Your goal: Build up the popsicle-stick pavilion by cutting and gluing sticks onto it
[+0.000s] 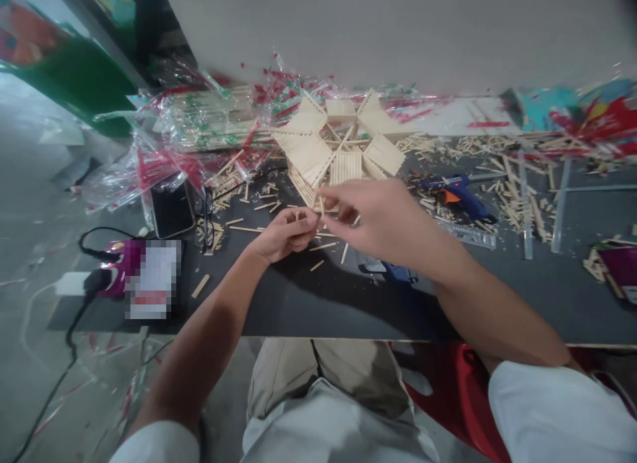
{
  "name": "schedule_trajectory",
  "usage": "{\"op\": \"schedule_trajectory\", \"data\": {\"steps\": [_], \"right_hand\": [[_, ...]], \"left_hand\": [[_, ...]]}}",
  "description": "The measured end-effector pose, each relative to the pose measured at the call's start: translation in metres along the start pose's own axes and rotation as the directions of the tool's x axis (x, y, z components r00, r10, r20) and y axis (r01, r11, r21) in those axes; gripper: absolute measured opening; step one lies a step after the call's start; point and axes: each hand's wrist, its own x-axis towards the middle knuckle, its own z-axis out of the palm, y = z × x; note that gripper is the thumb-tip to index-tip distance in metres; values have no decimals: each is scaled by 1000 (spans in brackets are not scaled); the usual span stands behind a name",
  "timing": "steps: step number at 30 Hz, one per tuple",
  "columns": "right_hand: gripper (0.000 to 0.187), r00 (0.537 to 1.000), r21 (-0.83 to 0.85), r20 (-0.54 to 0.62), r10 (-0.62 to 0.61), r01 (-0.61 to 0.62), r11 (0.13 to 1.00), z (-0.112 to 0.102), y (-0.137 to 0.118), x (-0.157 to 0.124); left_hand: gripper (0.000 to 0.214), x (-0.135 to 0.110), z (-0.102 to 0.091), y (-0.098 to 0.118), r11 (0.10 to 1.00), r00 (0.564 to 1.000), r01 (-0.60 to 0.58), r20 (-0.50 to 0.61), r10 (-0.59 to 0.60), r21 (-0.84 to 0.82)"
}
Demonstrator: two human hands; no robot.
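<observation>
Dark tabletop (293, 310) | stick (322, 205) pinched in right grip (381, 207) | left grip (287, 233) curled (contents unclear) | wooden model (347, 168) beyond

Lit phone (154, 277) beside purple socket block (118, 270); dark phone (172, 209) near eyeglasses (206, 217); red chair (458, 396)

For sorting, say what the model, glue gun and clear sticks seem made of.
Model: apparently matte wood, by its pale tan slats. Glue gun: probably plastic, by its blue body; finish unclear. Clear sticks: likely translucent plastic; dark table shows through.

Stick (321, 204) partly hidden by fingers (342, 194), phone screen (153, 277) pixelated
</observation>
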Motion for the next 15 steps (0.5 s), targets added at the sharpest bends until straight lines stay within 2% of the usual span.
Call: {"op": "schedule_trajectory", "data": {"steps": [3,5,9,15], "right_hand": [[26,981,-24,-185,52,-57,998,-5,15,6],[29,966,-58,-253,61,-78,995,-3,28,10],[32,966,-99,-254,52,-79,992,9,44,13],[29,975,-131,-220,36,-66,989,18,44,13]], "left_hand": [[44,1,2,1,1000,999,-16,-29,16,-6],[42,1,2,1,1000,999,-27,-41,27,6],[40,1,3,0,1000,999,-18,-33,19,16],[39,1,3,-1,1000,1000,-9,-18,9,19]]}}
